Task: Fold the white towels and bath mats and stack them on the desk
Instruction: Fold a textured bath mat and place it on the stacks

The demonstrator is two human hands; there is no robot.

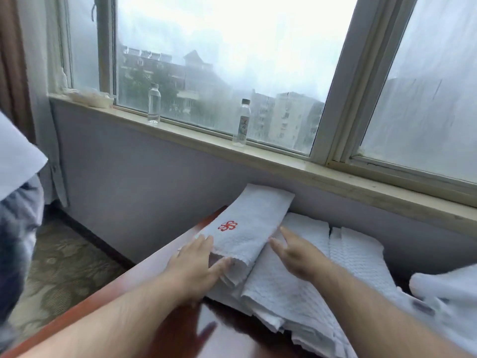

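Item: folded towel [247,223], white terry, 1 red embroidered emblem [228,225] on top. It lies at the desk's far-left corner, partly over the bath mats [361,254].

Left hand [193,262]: fingers straight, flat on the towel's near end, thumb along its folded edge.

Right hand [294,254]: fingers straight and relaxed, just beside the towel's right edge, over the mats. Contact cannot be told.

Mats: white waffle weave, layered, count unclear, near edges cut off by the frame.

White fabric [444,288], right of the right forearm: cropped, blurred, kind unclear.

Desk [144,275]: glossy reddish wood, showing left of the left hand.

Beyond the hands: pale wall, windowsill [284,164], 2 clear bottles [154,104] [241,124], misted window.

Left of the left arm: patterned carpet [64,267] and a blurred dark-grey shape [15,241], unidentifiable.
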